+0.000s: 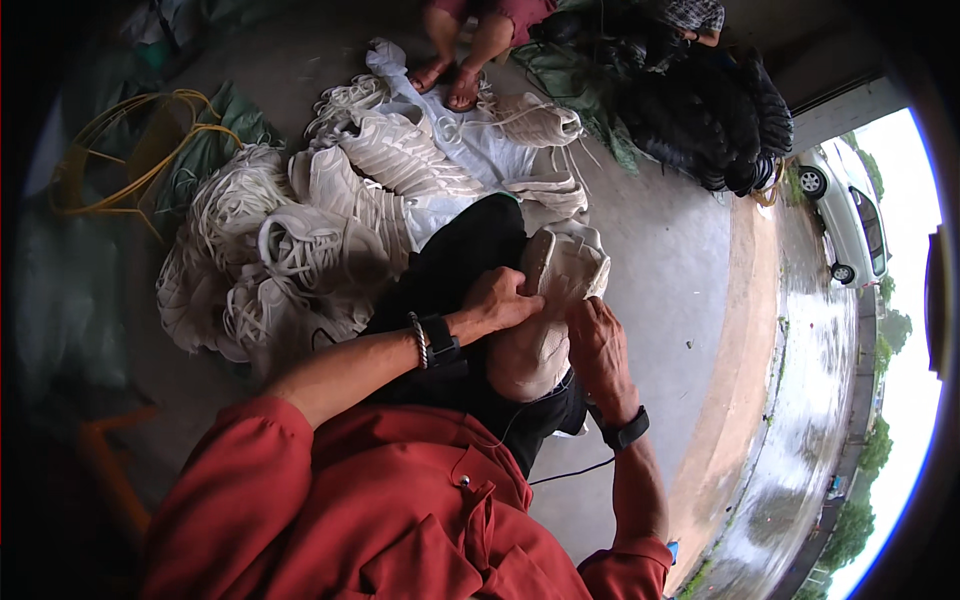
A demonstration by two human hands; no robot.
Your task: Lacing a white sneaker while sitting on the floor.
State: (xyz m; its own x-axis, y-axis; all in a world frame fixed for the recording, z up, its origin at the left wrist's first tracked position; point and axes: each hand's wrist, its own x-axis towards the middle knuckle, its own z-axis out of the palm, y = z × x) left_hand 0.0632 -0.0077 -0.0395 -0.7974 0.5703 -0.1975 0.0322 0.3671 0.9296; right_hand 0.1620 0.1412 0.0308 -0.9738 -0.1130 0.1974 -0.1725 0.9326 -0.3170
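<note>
Cream-white woven shoe upper (560, 275), soft and mesh-like, rests on the lap of a person seen from above, over black trousers (460, 270). Their left hand (505, 300) lies on top of it with fingers curled down and closed on the near edge of the piece, next to its pale sole-shaped end. Their right hand (597, 345) presses against the right side of the same piece, fingers bent around the fabric (whether the thumb also pinches it cannot be told from this angle). Both wrists wear dark bands, and the left also has a beaded bracelet (418, 340). Red sleeves (330, 500) fill the lower part of the view. On the grey concrete floor (660, 250) just beyond the knees sits a large heap of similar white uppers and looped cords (300, 250), touching one another. Further off, another person's sandalled feet (450, 80) stand at the far edge of the heap. A pile of dark items (700, 110) lies to the upper right, and a pale car (850, 215) is parked outside.
</note>
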